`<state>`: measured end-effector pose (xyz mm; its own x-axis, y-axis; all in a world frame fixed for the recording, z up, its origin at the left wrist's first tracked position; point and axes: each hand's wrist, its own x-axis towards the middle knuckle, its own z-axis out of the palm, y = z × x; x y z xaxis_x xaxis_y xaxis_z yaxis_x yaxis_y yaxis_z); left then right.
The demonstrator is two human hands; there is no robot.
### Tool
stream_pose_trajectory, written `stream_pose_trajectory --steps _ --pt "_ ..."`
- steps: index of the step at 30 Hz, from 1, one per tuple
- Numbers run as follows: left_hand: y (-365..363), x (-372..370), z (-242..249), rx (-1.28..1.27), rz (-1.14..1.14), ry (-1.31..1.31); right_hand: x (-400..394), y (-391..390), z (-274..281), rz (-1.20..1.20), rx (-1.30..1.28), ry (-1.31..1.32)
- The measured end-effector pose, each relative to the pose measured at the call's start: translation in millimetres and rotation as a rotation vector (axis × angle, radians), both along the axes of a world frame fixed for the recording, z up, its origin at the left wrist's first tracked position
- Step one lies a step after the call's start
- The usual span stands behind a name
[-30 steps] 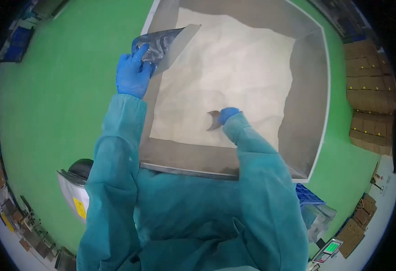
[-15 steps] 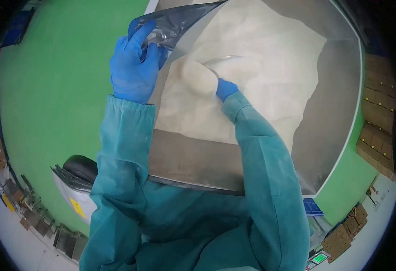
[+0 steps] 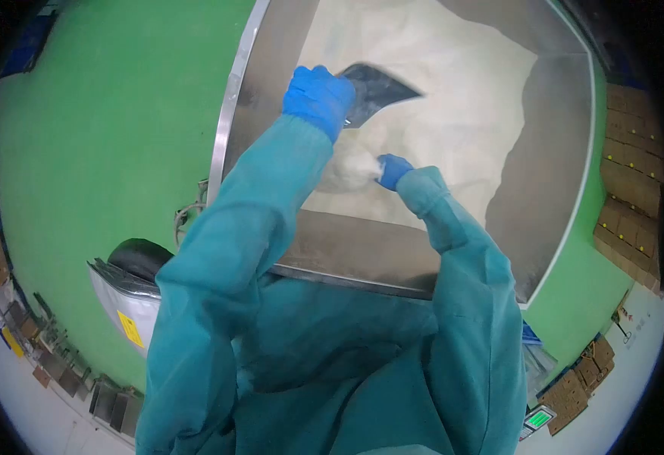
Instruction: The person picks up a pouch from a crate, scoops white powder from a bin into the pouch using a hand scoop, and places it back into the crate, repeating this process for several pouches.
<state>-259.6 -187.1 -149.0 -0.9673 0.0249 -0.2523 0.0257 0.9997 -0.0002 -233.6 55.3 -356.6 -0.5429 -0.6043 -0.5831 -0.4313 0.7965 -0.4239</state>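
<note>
My left hand [image 3: 319, 98], in a blue glove, is closed on a dark silvery foil bag [image 3: 381, 89] over the powder. Just below and to the right, my gloved right hand [image 3: 395, 171] is wrapped round a scoop heaped with pale powder [image 3: 351, 163]; the scoop itself is blurred and mostly covered. Both hands are above a large metal bin [image 3: 366, 241], where cream-white powder [image 3: 461, 98] lies spread out.
Left of my body is a silvery package with a yellow label [image 3: 129, 327], beside a black rounded object [image 3: 141, 258]. Cardboard boxes [image 3: 627, 182] are stacked at the right. A lit green display [image 3: 539, 418] shows at the lower right. The floor [image 3: 120, 136] is green.
My left hand has moved right with the foil bag, from the bin's left edge to over the powder. My right hand has shifted slightly down and right with the scoop.
</note>
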Motion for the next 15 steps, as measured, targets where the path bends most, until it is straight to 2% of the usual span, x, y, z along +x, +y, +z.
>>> stream_pose_trajectory --steps 3,4,5,7,9,13,15 --pt "3 -24 -37 0.092 -0.032 -0.149 -38 23 103 -0.013 0.151 0.034" --pt "5 -27 -45 0.147 -0.025 -0.189 -51 37 134 0.082 0.142 0.132" --pt "8 -31 -47 0.155 -0.028 -0.208 -64 47 163 0.179 0.133 0.227" --pt "16 -33 -46 0.172 -0.032 -0.252 -90 45 223 0.194 0.339 0.223" --pt "24 -29 -37 0.227 -0.009 -0.274 -109 37 273 0.180 0.439 0.270" --pt "31 -25 -32 0.333 0.073 -0.333 -132 15 301 0.177 0.350 0.428" --pt "31 -25 -44 0.404 0.203 -0.206 -132 -13 300 0.194 0.291 0.474"
